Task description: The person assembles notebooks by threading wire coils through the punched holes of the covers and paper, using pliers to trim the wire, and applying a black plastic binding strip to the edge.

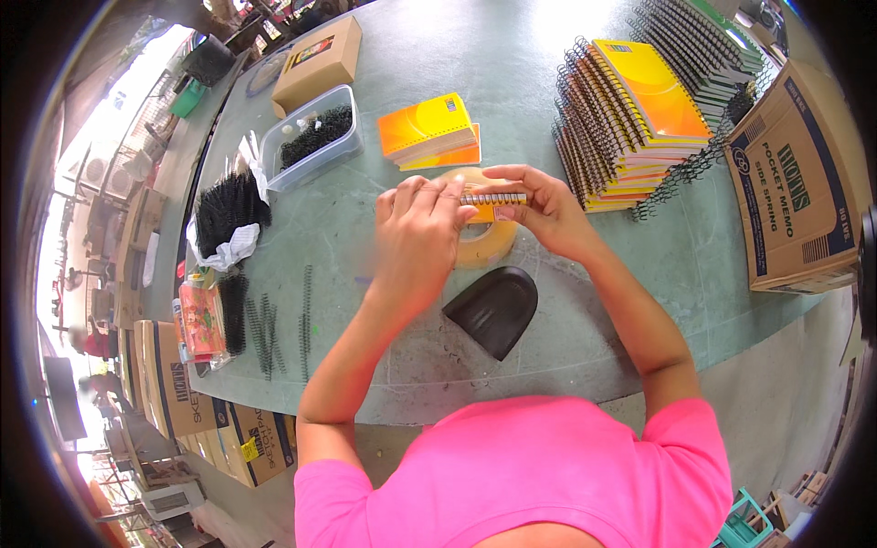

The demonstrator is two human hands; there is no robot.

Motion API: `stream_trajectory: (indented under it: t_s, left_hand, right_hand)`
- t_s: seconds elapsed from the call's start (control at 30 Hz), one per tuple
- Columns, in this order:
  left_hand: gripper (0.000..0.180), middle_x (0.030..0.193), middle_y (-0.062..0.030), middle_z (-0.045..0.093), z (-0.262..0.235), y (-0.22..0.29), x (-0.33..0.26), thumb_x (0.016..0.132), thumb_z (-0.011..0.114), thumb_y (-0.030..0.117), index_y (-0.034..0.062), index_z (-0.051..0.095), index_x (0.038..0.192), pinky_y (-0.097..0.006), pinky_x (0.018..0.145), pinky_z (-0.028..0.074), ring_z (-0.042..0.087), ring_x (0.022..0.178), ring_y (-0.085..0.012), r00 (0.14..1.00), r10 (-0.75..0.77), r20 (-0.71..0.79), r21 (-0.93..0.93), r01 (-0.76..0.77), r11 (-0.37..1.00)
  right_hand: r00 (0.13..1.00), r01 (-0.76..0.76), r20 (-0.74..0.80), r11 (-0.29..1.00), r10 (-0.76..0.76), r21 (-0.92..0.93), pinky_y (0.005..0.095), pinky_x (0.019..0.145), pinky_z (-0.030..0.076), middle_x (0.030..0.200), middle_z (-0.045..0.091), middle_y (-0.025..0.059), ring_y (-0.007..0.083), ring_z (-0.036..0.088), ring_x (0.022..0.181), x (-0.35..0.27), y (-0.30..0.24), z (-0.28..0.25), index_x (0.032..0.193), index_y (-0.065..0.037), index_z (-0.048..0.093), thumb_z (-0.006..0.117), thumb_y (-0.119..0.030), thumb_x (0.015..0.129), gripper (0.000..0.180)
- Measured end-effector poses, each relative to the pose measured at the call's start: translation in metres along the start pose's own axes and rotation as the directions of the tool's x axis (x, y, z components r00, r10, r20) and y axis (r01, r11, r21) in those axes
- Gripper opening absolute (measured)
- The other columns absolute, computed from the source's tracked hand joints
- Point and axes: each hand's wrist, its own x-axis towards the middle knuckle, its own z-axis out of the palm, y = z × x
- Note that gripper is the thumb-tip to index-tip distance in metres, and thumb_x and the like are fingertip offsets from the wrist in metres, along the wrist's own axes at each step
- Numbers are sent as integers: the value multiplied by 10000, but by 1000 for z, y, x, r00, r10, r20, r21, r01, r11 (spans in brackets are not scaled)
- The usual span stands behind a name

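Note:
A small orange notebook with a spiral coil along its far edge is held between my two hands, over a tan ring-shaped thing that looks like a wide tape roll. My left hand closes on the notebook's left end, its fingers bent over the coil. At the other end, my right hand pinches it, thumb at the near side. Closer to me lies a dark, round-ended block. Just beyond my hands sits a short stack of yellow-orange pads.
Spiral notebooks are piled at the right, beside an open cardboard box. To the left are a clear plastic bin of black coils, a white bag with more coils, and loose coils. A brown carton stands farther back.

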Motion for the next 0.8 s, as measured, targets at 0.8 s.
stream_trajectory:
  t_s: [0.8]
  left_hand:
    - [162,840,-137,601,39,15,24,720,663,75,8,605,855,-405,710,467,577,820,-335,999,40,7,-440,-33,897]
  right_hand:
    - [991,-126,-8,929,132,-348,353,499,401,603,502,198,165,481,501,-10,29,-15,847,1,610,612,-199,851,199]
